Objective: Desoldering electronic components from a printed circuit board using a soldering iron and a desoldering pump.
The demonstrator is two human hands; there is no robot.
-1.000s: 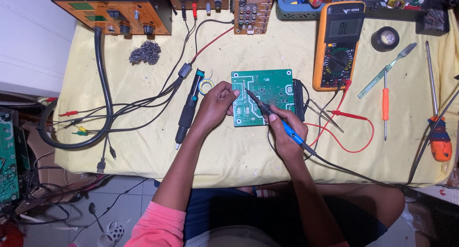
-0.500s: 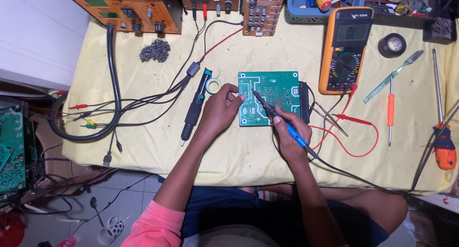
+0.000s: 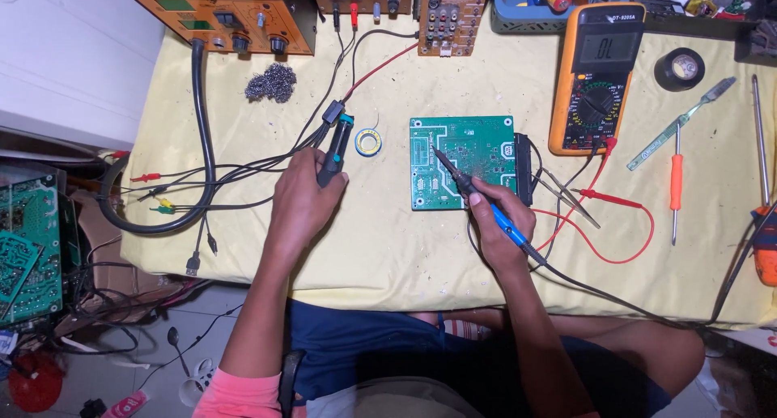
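Left hand [image 3: 303, 195] has come off the circuit board [image 3: 463, 161] since 0.5 s ago. It's now closed around the black tool with the teal collar [image 3: 333, 149], lying just left of the board beside the small solder spool [image 3: 368, 142]. Fingers wrap the tool's lower body; the tool is on the yellow cloth [image 3: 380, 248], not lifted as far as I can tell.

Right hand [image 3: 499, 224] unchanged: pen grip on the blue-handled soldering iron [image 3: 477, 195], tip resting on the board's middle-left area.

Board sits flat at the centre of the cloth, no longer held down by anything but the iron tip. 1 hand on each tool now.

Nearby: orange multimeter [image 3: 596, 78] to the right of the board, its red lead [image 3: 603, 198] looping by the right hand, steel wool pad [image 3: 271, 84] up left.
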